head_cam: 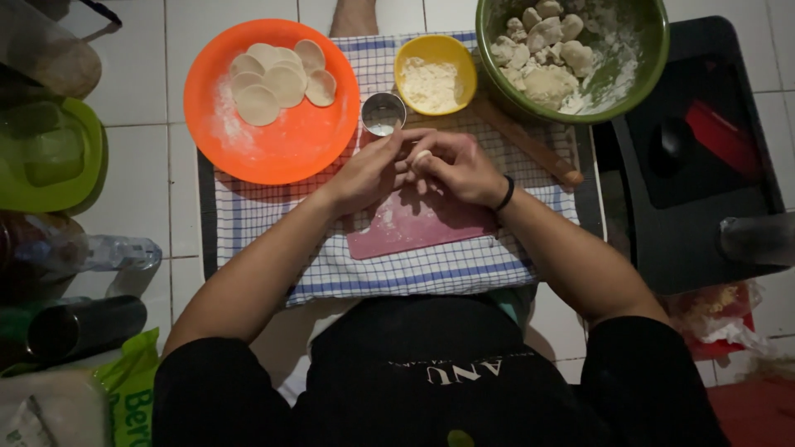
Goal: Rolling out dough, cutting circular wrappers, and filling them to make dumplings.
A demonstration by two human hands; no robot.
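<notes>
Both hands meet over a pink board (414, 228), which is flat, rectangular and smooth with flour smears on it. The left hand (368, 170) and right hand (460, 170) pinch one small, pale dough lump (421, 156) between their fingertips. The fingers of both hands are curled and closed on the lump, which sits at the point where the fingertips meet, just above the board. A thin black band circles the right wrist.

Just beyond the left fingertips stands a metal cup (383, 113), a short, shiny cylinder with flour inside. Left of it lies a round orange plate (281, 145) of glossy plastic, dusted with flour and carrying overlapping thin dough discs (277, 79). Beyond the right fingertips sits a small yellow bowl (410, 58) holding loose white flour. Further right is a large green bowl (646, 66) with rough dough chunks and floured walls. A wooden rolling pin (530, 145), slim and cylindrical, lies at an angle just right of the right hand. A blue-and-white checked cloth (265, 215) of woven fabric underlies the board, cup, plate and yellow bowl.
</notes>
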